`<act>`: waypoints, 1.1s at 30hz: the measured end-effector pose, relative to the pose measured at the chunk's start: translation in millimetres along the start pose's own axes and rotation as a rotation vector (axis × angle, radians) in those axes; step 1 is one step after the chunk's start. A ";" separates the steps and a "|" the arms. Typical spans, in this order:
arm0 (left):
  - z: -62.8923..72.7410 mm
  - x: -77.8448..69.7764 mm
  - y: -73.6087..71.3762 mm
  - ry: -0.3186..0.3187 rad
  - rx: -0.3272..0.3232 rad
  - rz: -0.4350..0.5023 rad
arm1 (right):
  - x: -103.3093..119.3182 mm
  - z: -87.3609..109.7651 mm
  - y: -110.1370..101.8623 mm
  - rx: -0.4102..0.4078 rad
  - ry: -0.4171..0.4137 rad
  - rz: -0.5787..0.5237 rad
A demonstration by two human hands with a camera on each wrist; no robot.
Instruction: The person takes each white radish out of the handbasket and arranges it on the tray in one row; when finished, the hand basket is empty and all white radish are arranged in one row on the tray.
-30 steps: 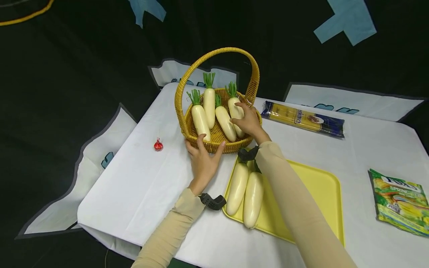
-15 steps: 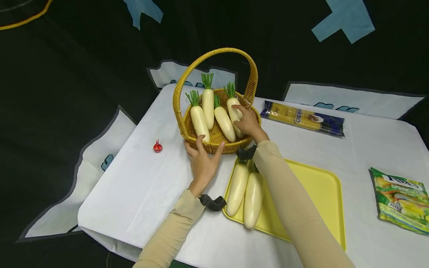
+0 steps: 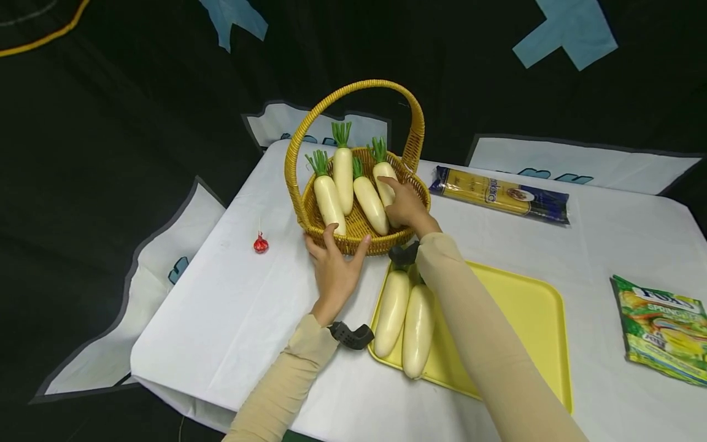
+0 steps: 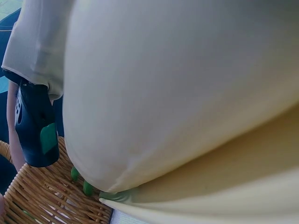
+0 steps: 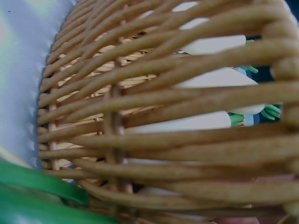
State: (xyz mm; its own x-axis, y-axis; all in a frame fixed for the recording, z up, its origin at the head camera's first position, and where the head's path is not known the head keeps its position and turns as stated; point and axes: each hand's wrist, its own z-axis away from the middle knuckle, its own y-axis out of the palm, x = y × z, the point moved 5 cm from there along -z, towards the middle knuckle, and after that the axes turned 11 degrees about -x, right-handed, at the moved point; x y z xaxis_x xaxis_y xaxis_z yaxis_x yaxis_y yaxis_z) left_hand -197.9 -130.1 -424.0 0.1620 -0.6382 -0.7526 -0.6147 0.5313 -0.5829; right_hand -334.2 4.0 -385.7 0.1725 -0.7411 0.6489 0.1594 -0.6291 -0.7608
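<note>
A yellow wicker basket [image 3: 302, 212] with a tall handle holds several white radishes [image 3: 329, 199] with green tops, shown in the head view. At its front rim, my left hand [image 3: 337, 273] rests with thumb and fingers spread against the wicker. My right hand [image 3: 405, 205] reaches inside and holds the rightmost white radish [image 3: 382, 173] between thumb and fingers; part of that radish is hidden. Large white radishes [image 4: 154, 93] fill the left wrist view close up. Through the woven wall [image 5: 112, 107] in the right wrist view, white radishes [image 5: 187, 122] show.
Two white radishes [image 3: 418, 331] lie side by side on a yellow tray [image 3: 525, 313], under the right forearm. A spaghetti pack [image 3: 499, 194] lies at the back right, a green candy bag [image 3: 663, 328] at the far right. A small red wrapped item [image 3: 261, 244] lies left of the basket.
My right thumb has drawn back to the right and downward along the rightmost radish, and the hand sits slightly lower. The left hand keeps its place at the basket's rim.
</note>
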 end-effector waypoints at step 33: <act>-0.1 -0.1 -0.2 -0.028 0.025 -0.008 | -9.1 30.3 -32.8 0.209 0.134 -1.043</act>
State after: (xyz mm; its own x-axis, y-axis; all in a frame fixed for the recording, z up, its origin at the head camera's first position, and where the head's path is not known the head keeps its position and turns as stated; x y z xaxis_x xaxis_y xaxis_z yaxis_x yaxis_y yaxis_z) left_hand -197.9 -130.2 -423.7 0.1884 -0.6266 -0.7563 -0.5943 0.5404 -0.5957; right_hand -311.5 38.4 -366.4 -0.2516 0.1116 0.9614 0.3320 -0.9231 0.1940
